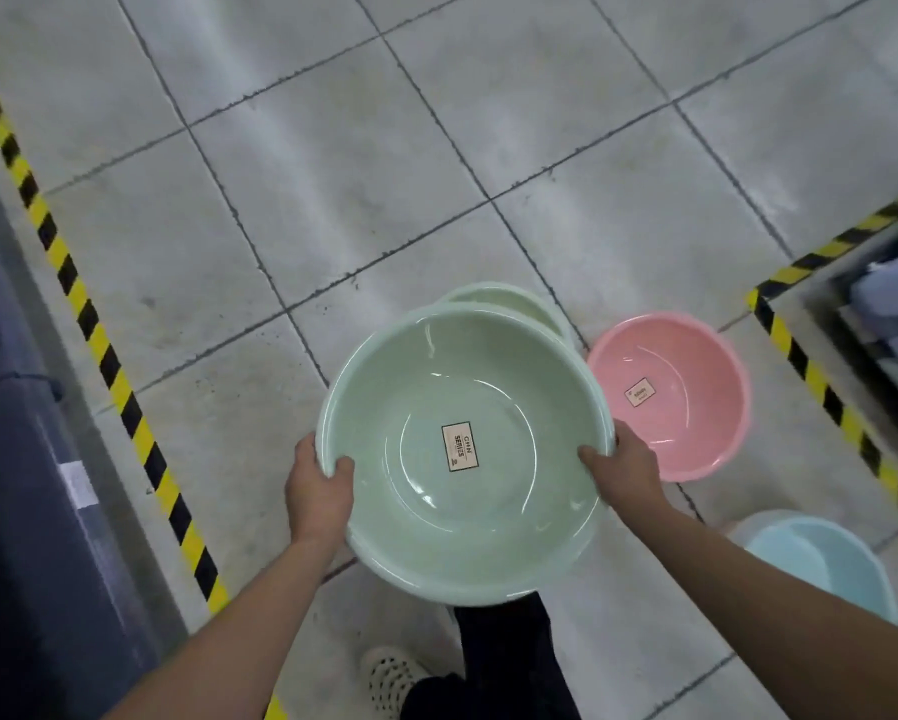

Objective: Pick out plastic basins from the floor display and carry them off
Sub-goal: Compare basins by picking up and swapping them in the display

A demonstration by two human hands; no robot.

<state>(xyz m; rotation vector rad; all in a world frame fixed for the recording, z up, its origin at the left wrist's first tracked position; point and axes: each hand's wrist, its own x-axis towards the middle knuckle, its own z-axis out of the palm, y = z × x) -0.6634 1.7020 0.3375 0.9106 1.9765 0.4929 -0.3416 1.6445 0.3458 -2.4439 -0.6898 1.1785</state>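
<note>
Green basin: smooth glossy plastic, light streaks being reflected off inner wall; paper-looking label being shown matt at centre. Second green basin behind: same smooth plastic look. Pink basin: glossy plastic, highlights being caught along curve, small matt label inside. Blue basin: smooth plastic, sheen softer. Floor tiles: hard, grey, dull sheen being seen, scuffed and speckled near grout. Hazard tape: flat, worn. Shoe: perforated, matt, material unclear.

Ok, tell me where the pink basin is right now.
In the head view the pink basin sits on the tiled floor at right, just beyond the right hand, beside the green basin held in both hands.
</note>
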